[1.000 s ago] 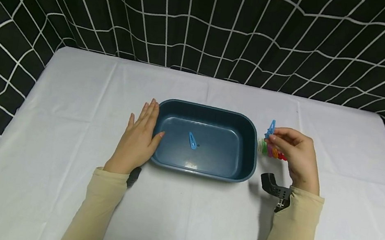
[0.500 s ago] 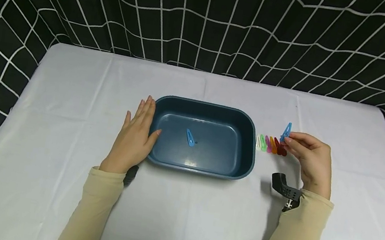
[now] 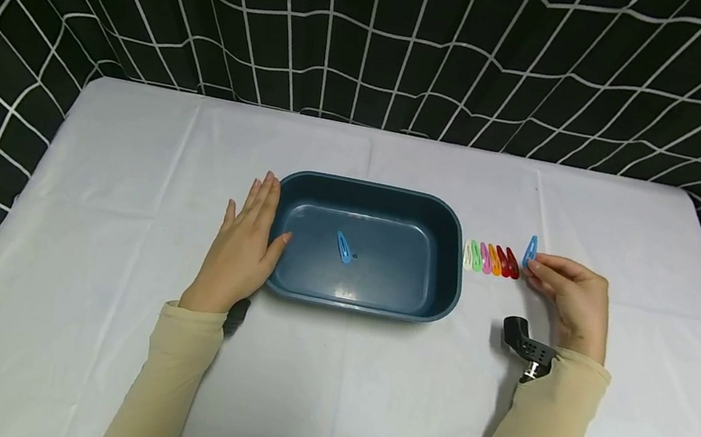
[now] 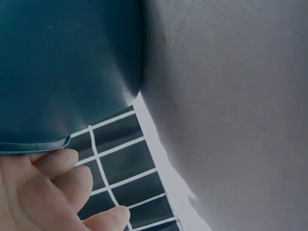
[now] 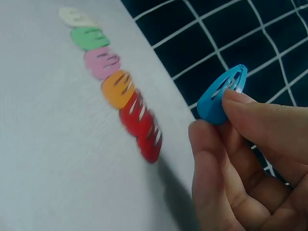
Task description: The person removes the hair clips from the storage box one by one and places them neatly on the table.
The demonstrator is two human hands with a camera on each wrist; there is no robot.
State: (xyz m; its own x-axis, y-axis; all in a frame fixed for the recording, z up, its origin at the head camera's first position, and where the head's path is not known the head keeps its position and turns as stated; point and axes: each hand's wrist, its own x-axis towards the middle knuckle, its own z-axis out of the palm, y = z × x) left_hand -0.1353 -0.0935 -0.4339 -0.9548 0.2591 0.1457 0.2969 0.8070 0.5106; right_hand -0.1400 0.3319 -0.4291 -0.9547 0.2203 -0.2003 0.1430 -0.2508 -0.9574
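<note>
My right hand (image 3: 572, 301) pinches a blue snap hair clip (image 5: 216, 103) between thumb and fingers, narrow end up. Just left of it, a row of hair clips lies side by side on the white cloth: white, green (image 3: 476, 256), pink (image 3: 486, 258), orange (image 3: 495, 260) and two red (image 3: 511, 264). A dark blue plastic basin (image 3: 351, 305) stands left of the row, with another blue hair clip (image 3: 344, 248) on its floor. My left hand (image 3: 244, 248) rests with straight fingers against the basin's left side, thumb over the rim.
A white cloth (image 3: 297, 392) covers the table. Black fabric with a white net (image 3: 377, 41) rises behind the table and at both sides. A black wrist mount (image 3: 528, 347) juts out from the right sleeve.
The right hand has moved right with the blue hair clip, from over the row to its right end, uncovering the red clips. The left hand stays at the basin; the view has shifted slightly.
</note>
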